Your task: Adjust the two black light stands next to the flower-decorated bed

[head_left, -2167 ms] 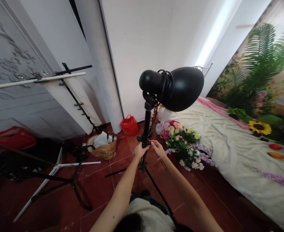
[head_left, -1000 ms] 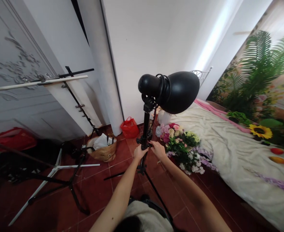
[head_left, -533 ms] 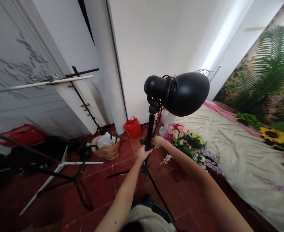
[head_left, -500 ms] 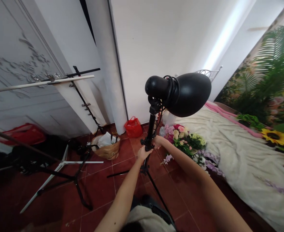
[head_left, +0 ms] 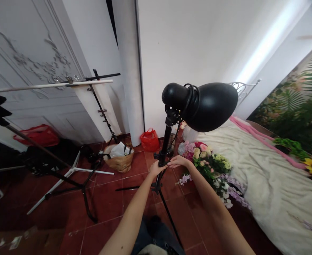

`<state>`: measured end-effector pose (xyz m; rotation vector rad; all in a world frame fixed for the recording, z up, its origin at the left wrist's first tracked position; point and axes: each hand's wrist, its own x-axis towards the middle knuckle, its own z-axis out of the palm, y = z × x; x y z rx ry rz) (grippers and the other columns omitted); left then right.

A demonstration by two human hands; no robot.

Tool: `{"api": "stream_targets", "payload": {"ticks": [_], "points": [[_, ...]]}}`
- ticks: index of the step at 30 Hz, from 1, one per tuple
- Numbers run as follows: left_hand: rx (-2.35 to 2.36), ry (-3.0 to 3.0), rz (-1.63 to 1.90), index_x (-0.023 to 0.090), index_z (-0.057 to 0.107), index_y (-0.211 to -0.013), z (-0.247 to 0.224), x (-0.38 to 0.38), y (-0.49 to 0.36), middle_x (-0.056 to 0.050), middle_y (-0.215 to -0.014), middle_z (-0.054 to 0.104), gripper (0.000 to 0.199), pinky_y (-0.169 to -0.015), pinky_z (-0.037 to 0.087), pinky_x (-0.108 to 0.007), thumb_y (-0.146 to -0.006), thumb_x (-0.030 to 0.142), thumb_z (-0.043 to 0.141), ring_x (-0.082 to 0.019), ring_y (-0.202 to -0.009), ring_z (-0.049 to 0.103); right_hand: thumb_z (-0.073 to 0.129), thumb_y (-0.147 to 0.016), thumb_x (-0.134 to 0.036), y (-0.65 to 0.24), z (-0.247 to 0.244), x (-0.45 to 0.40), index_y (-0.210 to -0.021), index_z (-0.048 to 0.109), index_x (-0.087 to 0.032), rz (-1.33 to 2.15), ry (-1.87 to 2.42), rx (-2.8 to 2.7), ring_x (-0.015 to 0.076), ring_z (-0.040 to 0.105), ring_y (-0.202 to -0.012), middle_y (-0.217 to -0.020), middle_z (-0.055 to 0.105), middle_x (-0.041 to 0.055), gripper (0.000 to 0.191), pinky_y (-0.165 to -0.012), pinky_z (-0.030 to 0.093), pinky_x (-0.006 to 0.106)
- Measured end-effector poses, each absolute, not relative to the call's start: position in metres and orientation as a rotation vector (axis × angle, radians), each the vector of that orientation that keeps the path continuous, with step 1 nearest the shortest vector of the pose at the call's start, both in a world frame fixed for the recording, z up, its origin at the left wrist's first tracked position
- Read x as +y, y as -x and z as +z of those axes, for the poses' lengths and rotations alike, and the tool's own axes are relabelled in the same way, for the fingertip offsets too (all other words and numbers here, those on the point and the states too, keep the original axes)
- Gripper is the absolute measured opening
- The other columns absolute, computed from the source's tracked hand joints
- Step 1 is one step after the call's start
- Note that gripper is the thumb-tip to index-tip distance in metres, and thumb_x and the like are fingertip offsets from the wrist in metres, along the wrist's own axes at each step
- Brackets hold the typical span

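Note:
A black lamp head (head_left: 211, 106) with a coiled cable around its neck tops a black stand (head_left: 167, 140), upright on thin spread legs. My left hand (head_left: 156, 168) is wrapped round the pole just beneath a clamp collar. Beside it on the right, my right hand (head_left: 177, 161) has its fingertips closed at a small part of the collar, a knob perhaps; what they pinch is too small to make out.
Artificial flowers (head_left: 205, 156) lie right of the stand beside a cream-covered bed (head_left: 262, 170). Behind are a red bag (head_left: 150, 140) and a woven basket (head_left: 121, 163). More stands with spread legs (head_left: 84, 198) occupy the left.
My right hand has moved down a little, from behind the pole to its right side, and its fingers show more clearly. My left hand stays on the pole. The view has shifted left.

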<state>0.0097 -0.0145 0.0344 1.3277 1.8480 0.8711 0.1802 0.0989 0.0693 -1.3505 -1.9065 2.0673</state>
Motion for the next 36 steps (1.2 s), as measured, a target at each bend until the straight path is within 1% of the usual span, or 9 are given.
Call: {"api": "stream_targets", "payload": {"ticks": [5, 9, 13, 16, 20, 24, 29, 33, 36], "points": [[1.933, -1.375, 0.878, 0.017, 0.065, -0.095, 0.032, -0.016, -0.017, -0.008, -0.093, 0.069, 0.046, -0.074, 0.045, -0.030, -0.066, 0.051, 0.064, -0.023, -0.088, 0.063, 0.070, -0.063, -0.047, -0.184, 0.034, 0.059, -0.074, 0.065, -0.014, 1.853, 1.034, -1.490, 0.0117, 0.064, -0.067, -0.071, 0.068, 0.0034, 0.035, -0.062, 0.051, 0.020], [1.981, -1.345, 0.872, 0.018, 0.064, -0.097, 0.031, -0.017, -0.020, -0.009, -0.094, 0.068, 0.046, -0.074, 0.045, -0.030, -0.067, 0.053, 0.063, -0.024, -0.089, 0.063, 0.071, -0.061, -0.047, -0.167, 0.025, 0.035, -0.063, 0.057, -0.017, 1.716, 1.020, -1.185, 0.0075, 0.057, -0.056, -0.056, 0.057, -0.0048, 0.034, -0.064, 0.053, 0.021], [1.969, -1.325, 0.816, 0.019, 0.064, -0.097, 0.038, -0.016, -0.020, -0.009, -0.095, 0.068, 0.047, -0.075, 0.045, -0.030, -0.063, 0.052, 0.067, -0.025, -0.093, 0.062, 0.071, -0.061, -0.046, -0.150, 0.033, 0.024, -0.056, 0.047, -0.018, 1.632, 1.101, -0.969, 0.0076, 0.054, -0.052, -0.047, 0.046, -0.0075, 0.037, -0.065, 0.055, 0.024], [1.947, -1.314, 0.826, 0.019, 0.062, -0.098, 0.046, -0.019, -0.023, -0.009, -0.100, 0.067, 0.042, -0.078, 0.045, -0.029, -0.065, 0.045, 0.068, -0.024, -0.095, 0.061, 0.069, -0.066, -0.045, -0.147, 0.041, 0.011, -0.065, 0.054, -0.018, 1.601, 1.177, -0.894, 0.0076, 0.054, -0.052, -0.055, 0.056, -0.0041, 0.031, -0.062, 0.056, 0.025], [2.041, -1.294, 0.836, 0.020, 0.054, -0.111, 0.044, -0.047, -0.027, -0.008, -0.105, 0.066, 0.040, -0.080, 0.044, -0.029, -0.073, 0.032, 0.061, -0.021, -0.097, 0.061, 0.060, -0.077, -0.041, -0.163, 0.032, -0.042, -0.085, 0.061, -0.016, 1.745, 1.221, -0.827, 0.0087, 0.059, -0.057, -0.080, 0.068, 0.0053, 0.026, -0.060, 0.055, 0.024], [1.869, -1.267, 0.702, 0.017, 0.061, -0.090, 0.013, -0.121, -0.035, -0.006, -0.094, 0.067, 0.018, -0.074, 0.045, -0.025, -0.079, 0.028, 0.052, -0.016, -0.085, 0.063, 0.063, -0.074, -0.039, -0.204, -0.012, -0.148, -0.084, 0.064, -0.014, 1.917, 1.387, -0.754, 0.0119, 0.063, -0.059, -0.082, 0.070, 0.0094, 0.028, -0.058, 0.053, 0.024], [1.518, -1.025, 0.408, 0.013, 0.060, -0.081, -0.049, -0.262, -0.064, -0.003, -0.072, 0.065, 0.021, -0.051, 0.038, -0.020, -0.077, 0.032, 0.053, -0.009, -0.051, 0.056, 0.067, -0.061, -0.043, -0.270, -0.078, -0.314, -0.085, 0.065, -0.016, 1.821, 1.503, -0.383, 0.0158, 0.067, -0.066, -0.085, 0.071, 0.0087, 0.036, -0.062, 0.053, 0.025], [1.460, -0.890, 0.408, 0.016, 0.059, -0.079, -0.089, -0.382, -0.104, -0.002, -0.072, 0.065, 0.024, -0.046, 0.034, -0.018, -0.074, 0.039, 0.055, -0.008, -0.049, 0.055, 0.067, -0.055, -0.046, -0.318, -0.111, -0.438, -0.076, 0.065, -0.021, 1.544, 1.558, -0.147, 0.0221, 0.068, -0.071, -0.080, 0.071, 0.0090, 0.033, -0.065, 0.055, 0.032], [1.382, -0.902, 0.281, 0.019, 0.059, -0.074, -0.105, -0.457, -0.139, -0.003, -0.072, 0.065, 0.022, -0.046, 0.037, -0.021, -0.072, 0.041, 0.057, -0.010, -0.051, 0.058, 0.066, -0.055, -0.046, -0.342, -0.119, -0.513, -0.073, 0.066, -0.023, 1.390, 1.558, -0.041, 0.0231, 0.068, -0.069, -0.079, 0.071, 0.0093, 0.029, -0.063, 0.056, 0.033]]}}
